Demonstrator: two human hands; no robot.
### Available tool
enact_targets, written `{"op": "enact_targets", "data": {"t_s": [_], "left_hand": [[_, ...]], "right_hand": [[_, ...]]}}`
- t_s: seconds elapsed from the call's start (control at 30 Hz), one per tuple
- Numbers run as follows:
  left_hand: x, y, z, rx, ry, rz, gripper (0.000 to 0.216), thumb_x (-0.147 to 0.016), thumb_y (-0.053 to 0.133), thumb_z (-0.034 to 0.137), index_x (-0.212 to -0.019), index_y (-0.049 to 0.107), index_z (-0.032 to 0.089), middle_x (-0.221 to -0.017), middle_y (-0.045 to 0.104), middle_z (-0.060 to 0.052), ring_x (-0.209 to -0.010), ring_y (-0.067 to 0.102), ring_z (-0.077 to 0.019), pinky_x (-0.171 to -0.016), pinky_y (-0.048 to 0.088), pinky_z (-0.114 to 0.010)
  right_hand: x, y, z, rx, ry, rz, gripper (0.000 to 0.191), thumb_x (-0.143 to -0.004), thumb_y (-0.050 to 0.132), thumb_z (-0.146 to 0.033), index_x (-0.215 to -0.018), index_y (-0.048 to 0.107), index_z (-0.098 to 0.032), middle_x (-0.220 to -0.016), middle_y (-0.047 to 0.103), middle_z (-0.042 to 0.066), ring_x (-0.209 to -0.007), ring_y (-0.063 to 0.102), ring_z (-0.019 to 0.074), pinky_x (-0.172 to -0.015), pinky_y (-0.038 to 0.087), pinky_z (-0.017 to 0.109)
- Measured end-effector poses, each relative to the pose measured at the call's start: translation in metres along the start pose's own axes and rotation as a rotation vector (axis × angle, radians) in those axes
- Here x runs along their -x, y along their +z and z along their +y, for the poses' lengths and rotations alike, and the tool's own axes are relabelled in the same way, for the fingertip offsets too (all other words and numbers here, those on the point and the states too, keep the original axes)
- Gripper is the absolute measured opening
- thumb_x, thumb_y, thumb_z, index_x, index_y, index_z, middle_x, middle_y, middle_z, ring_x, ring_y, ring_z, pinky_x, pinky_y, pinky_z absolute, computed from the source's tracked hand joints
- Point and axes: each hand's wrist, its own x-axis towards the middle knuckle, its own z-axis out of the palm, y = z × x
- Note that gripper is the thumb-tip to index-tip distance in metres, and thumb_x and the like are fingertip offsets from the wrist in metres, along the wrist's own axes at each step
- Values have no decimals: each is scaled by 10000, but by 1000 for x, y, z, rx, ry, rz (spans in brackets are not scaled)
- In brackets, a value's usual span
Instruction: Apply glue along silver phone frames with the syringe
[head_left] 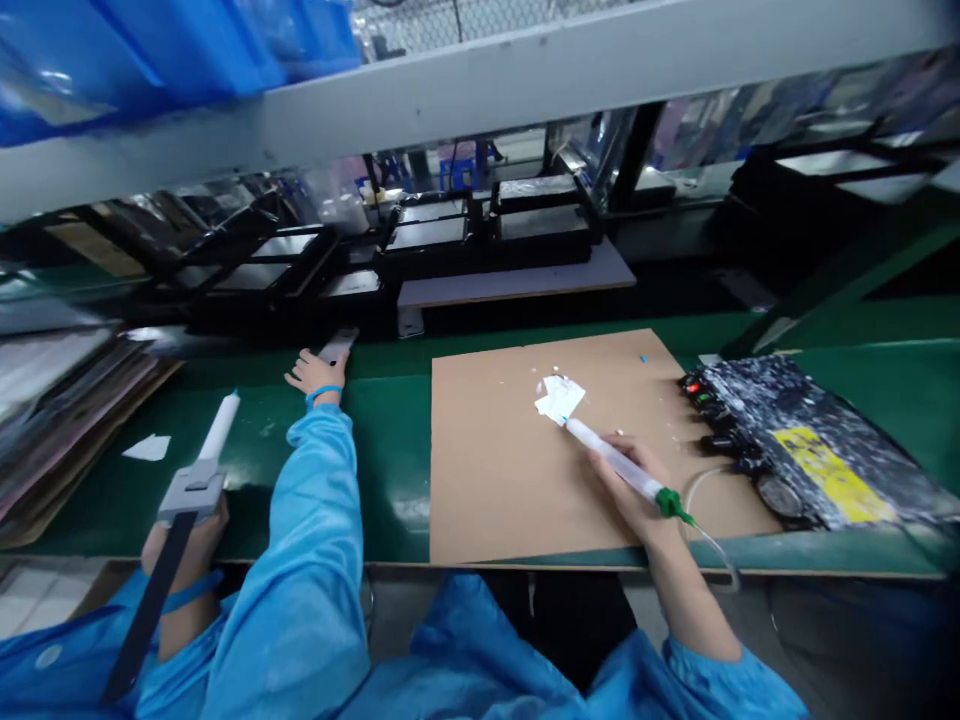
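Observation:
My left hand [319,374] reaches toward the back of the green bench, its fingers spread. Its thumb side is against the near end of a small flat grey object [341,344], whose kind I cannot make out. In my right hand [637,490] is a dispensing syringe [611,462] with a white barrel and a green cap, joined to a clear air hose [716,545]. The syringe's tip points at a torn piece of white paper [561,398] lying on a brown cardboard sheet [487,480]. Small white bits lie around the paper.
At left a co-worker's hand [202,545] grips a caulking gun [193,490]. A smeared dispenser box [802,440] stands at right. Black trays [540,222] line the back. A shelf beam [465,85] crosses above. Stacked boards [67,430] sit far left.

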Motion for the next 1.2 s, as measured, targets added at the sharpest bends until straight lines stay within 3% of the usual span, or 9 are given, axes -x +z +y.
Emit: {"op": "enact_targets", "data": {"t_s": [0.13,0.23,0.37,0.5,0.63,0.77,0.87,1.1,1.2], "left_hand": [[26,-9,0,144,230,55,880,-901,791,623,-1519,433,107,-1474,651,-244,-1455,577,-432,-1330,314,-653],[69,-14,5,418,360,24,809,-870,826,567,-1460,443,168,-1433,659,-191,-1387,648,-354,-1234,492,-537],[157,-25,18,673,736,-331,875,-733,959,592,-1397,525,222,-1386,697,-136,-1342,696,-332,-1221,538,-520],[216,-43,32,631,966,-748,1015,-683,1029,579,-1511,525,277,-1436,726,-125,-1410,668,-365,-1259,503,-586],[220,-54,38,609,1023,-811,957,-785,946,502,-1593,491,265,-1613,593,-155,-1526,565,-367,-1317,440,-584],[223,-54,42,559,948,-762,750,-881,842,510,-1511,535,245,-1466,661,-150,-1380,639,-360,-1235,500,-611],[241,-49,54,497,925,-670,794,-853,894,593,-1486,557,252,-1421,690,-145,-1338,647,-395,-1196,506,-655],[280,-37,99,736,1073,-927,929,-876,921,547,-1642,444,330,-1597,621,-101,-1438,666,-321,-1227,549,-512],[283,-33,110,748,1092,-899,914,-838,942,584,-1593,506,307,-1512,658,-100,-1387,680,-338,-1191,566,-522]], "right_hand": [[2,1,0,28,-10,-62,387,-941,788,-597,-1082,795,-236,-1045,834,102,-817,766,256,-738,618,377],[3,1,0,12,-22,-77,330,-958,787,-542,-1096,791,-243,-1055,831,85,-830,757,240,-752,600,362],[2,0,-6,0,-4,-50,337,-941,785,-549,-1060,790,-233,-917,806,68,-737,717,222,-660,539,337],[1,1,-12,-25,10,-49,328,-932,800,-536,-1053,789,-232,-882,793,58,-719,704,211,-663,544,329],[2,3,-12,-57,-1,-49,307,-928,813,-515,-1068,791,-243,-954,821,66,-757,737,223,-685,558,337],[3,3,-8,-48,-34,-63,251,-942,799,-477,-1051,788,-251,-995,832,67,-785,750,232,-703,568,344],[4,2,-6,-33,-72,-75,243,-957,788,-456,-1089,789,-253,-951,819,51,-760,740,224,-712,573,346],[7,-3,-9,140,-57,-112,275,-1024,748,-505,-1177,762,-277,-1079,820,32,-893,758,236,-770,652,406],[8,-12,-15,277,-47,-137,401,-1059,741,-532,-1320,722,-229,-1275,769,70,-1062,741,242,-895,683,456]]}}
